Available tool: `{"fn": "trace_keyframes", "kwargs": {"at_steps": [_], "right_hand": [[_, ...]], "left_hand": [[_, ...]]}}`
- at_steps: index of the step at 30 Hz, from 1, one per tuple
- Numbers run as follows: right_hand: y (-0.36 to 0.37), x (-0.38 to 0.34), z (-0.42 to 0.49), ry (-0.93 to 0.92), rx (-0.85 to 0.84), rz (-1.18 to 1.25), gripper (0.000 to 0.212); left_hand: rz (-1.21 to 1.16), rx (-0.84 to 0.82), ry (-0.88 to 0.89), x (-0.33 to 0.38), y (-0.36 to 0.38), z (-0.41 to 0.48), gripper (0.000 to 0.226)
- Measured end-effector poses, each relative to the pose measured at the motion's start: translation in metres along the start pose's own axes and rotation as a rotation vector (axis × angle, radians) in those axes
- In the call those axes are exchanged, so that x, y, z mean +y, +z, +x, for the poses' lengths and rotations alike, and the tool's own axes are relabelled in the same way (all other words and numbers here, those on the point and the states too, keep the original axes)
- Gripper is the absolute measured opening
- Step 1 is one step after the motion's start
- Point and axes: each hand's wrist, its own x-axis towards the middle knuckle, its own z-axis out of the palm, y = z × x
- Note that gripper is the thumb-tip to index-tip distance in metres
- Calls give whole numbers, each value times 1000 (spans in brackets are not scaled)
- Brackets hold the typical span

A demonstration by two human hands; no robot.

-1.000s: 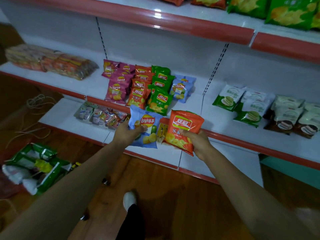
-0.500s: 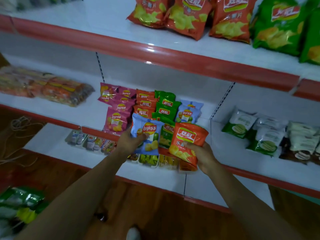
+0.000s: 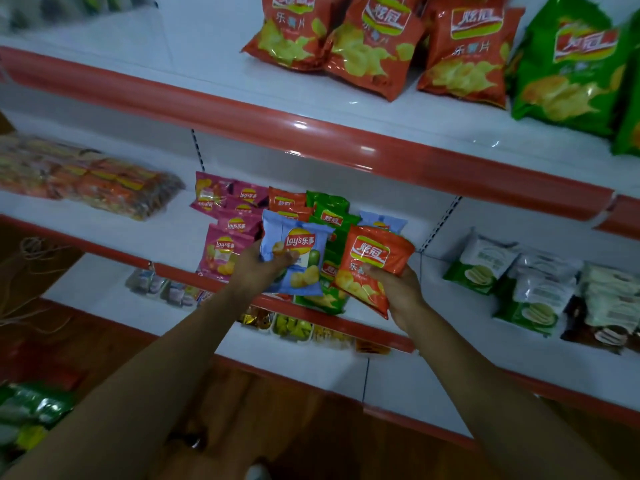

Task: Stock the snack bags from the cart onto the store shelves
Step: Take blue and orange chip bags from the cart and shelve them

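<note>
Blue bag (image 3: 304,245) reads "Lay's 乐事" — orange bag (image 3: 372,259) reads "炫冠".

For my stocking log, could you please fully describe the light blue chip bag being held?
The light blue glossy plastic chip bag looks puffed, its top seam crinkled, printed with a red-and-yellow logo, chips and a green fruit. The left hand grips one side, holding it roughly upright before the white middle shelf.

Left hand (image 3: 258,268): grips blue chip bag (image 3: 298,258). Right hand (image 3: 398,292): grips orange chip bag (image 3: 370,268). Both before middle shelf (image 3: 104,216).
</note>
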Motion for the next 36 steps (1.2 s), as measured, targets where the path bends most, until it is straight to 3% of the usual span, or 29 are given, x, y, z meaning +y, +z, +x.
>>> {"fn": "trace_keyframes", "kwargs": {"at_steps": [6, 11, 19, 26, 31, 34, 36], "right_hand": [[-17, 11, 11, 26, 14, -15, 37], [-42, 29, 22, 84, 41, -10, 36], [-85, 53, 22, 166, 75, 5, 39], [-131, 71, 7, 199, 27, 79, 32], [-144, 74, 5, 272, -99, 118, 42], [-138, 75, 13, 268, -106, 122, 51], [-130, 75, 21, 230, -120, 144, 48]], "left_hand": [[-7, -42, -44, -17, 23, 5, 5], [-32, -39, -130, -41, 50, 3, 5], [-50, 22, -252, -79, 91, -6, 40], [-36, 15, -231, -79, 132, -4, 35], [-57, -110, -201, -78, 152, 11, 32], [-98, -177, -199, -80, 160, 22, 16], [-104, -216, -196, -84, 164, 27, 22]]}}
